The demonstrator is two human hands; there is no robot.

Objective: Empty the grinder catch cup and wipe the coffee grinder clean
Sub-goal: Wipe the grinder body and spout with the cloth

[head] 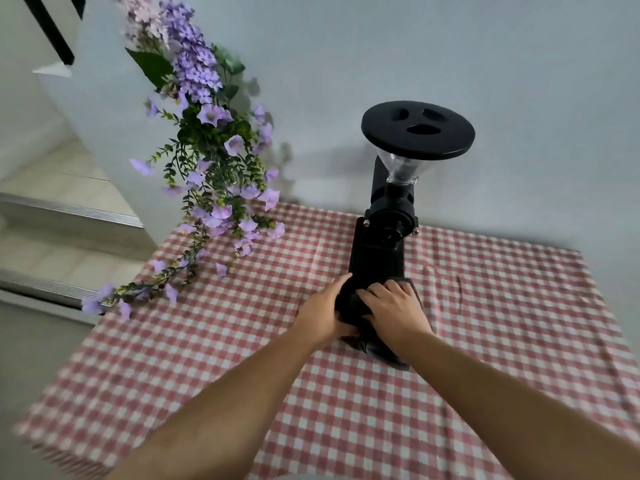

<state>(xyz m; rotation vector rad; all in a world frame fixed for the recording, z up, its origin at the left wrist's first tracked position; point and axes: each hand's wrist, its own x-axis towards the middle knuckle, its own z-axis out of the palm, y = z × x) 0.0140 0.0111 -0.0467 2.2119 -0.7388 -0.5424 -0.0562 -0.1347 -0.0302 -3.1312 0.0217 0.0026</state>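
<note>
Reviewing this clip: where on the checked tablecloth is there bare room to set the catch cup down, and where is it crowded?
Free: the cloth right of the coffee grinder, out to the table's right edge, and the near stretch of tablecloth between the forearms. Crowded: the grinder's base, where the left hand and right hand press a dark object, and the far-left corner under the trailing purple flowers.

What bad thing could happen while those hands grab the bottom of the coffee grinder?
The coffee grinder is tall with a wide lid on top, so a hard tug by the left hand and right hand might tip it. The checked tablecloth could slide or bunch underneath. The purple flowers hang close and might get bumped.
</note>
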